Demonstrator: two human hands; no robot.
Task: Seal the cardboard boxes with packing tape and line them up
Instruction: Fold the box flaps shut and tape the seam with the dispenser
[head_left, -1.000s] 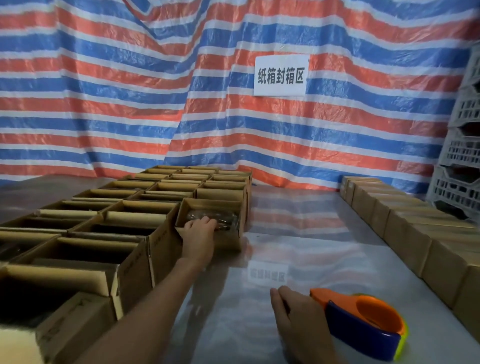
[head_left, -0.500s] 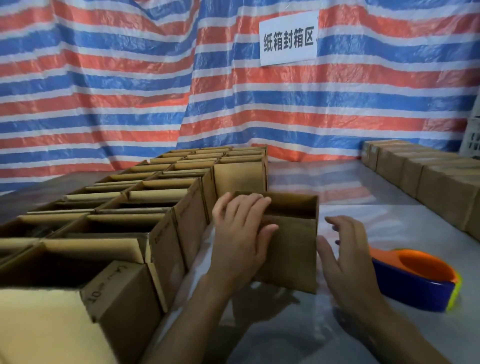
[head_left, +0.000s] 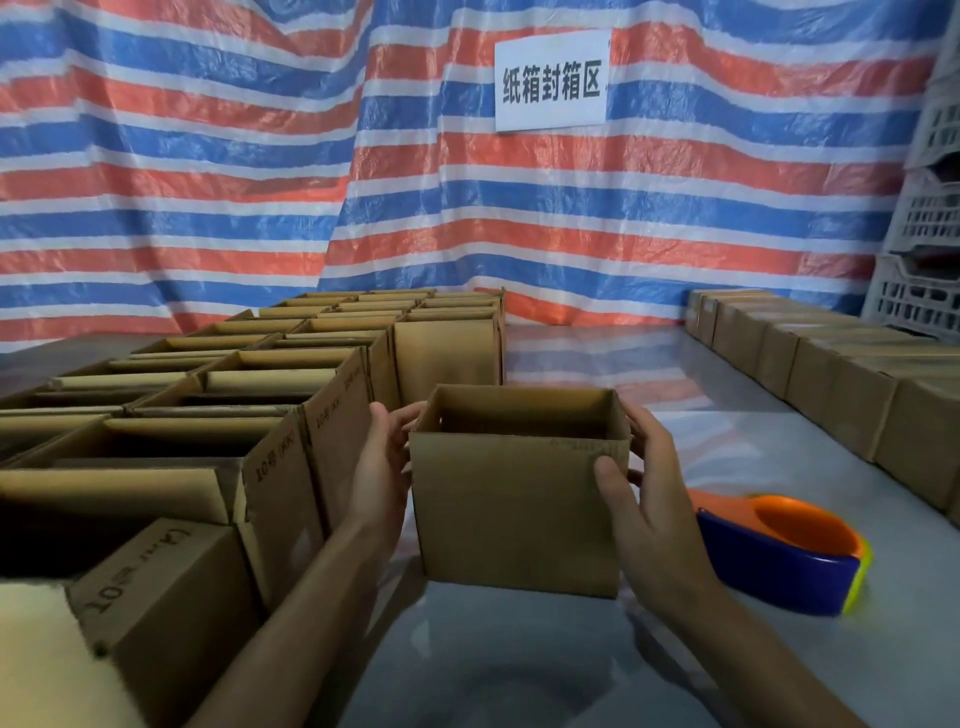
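Left of dispenser, box upright, open-topped.

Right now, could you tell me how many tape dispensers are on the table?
1. The orange-and-blue tape dispenser lies on the table, right of the right hand gripping the cardboard box; another could hide behind the open boxes.

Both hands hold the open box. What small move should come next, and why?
Probably close the top first: the box, held between the left hand and right hand, is open, and the tape dispenser lies ungripped just to its right.
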